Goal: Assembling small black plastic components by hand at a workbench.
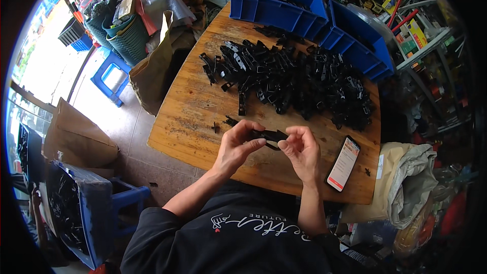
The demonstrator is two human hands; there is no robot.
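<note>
Above the near edge of the wooden table (187, 117), a small black part (271, 135), long and narrow like a clip, is held between my two hands. My left hand (237, 144) pinches its left end between thumb and fingers. The right end meets the thumb and curled fingers of my right hand (303, 155). What the part is exactly cannot be made out, since fingers cover both ends. Beyond my hands, a wide heap of similar black parts (284, 74) spreads over the table. A few small black bits (215, 127) lie left of my left hand.
Two blue bins (279, 13) (355, 46) stand along the table's far side, with dark parts inside. A phone (343, 163) with a lit screen lies right of my right hand. Paper sacks (83, 137), a blue stool (110, 76) and a blue crate (83, 218) flank the table.
</note>
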